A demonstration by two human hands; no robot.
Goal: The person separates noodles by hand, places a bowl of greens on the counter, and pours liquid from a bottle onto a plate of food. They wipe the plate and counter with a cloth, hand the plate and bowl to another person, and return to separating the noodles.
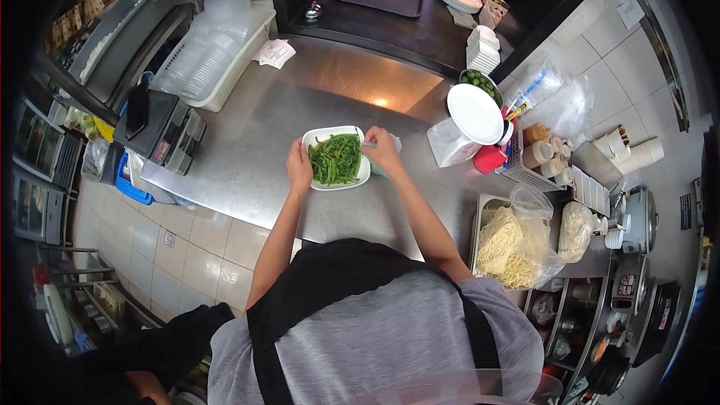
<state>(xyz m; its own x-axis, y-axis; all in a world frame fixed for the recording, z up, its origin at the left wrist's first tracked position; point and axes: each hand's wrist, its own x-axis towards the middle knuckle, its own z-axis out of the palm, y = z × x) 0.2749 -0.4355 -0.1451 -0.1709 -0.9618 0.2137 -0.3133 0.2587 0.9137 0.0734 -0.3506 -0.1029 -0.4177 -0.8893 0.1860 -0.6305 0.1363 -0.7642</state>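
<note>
A white dish [363,172] heaped with green vegetables [335,159] stands on the steel counter [247,157] in front of me. My left hand [299,167] grips the dish at its left rim. At its right side, my right hand [382,151] has its fingers bent and drawn together by the vegetables' edge; whatever they hold is too small to make out. A pale greenish cloth or plastic [395,144] lies partly hidden behind that hand.
A white basket of plastic containers [217,94] stands at the left, near a paper slip [274,53]. White plates [475,114], sauce bottles [537,154] and a noodle tray [480,219] are at the right. A co-worker's arm [146,386] shows at the lower left.
</note>
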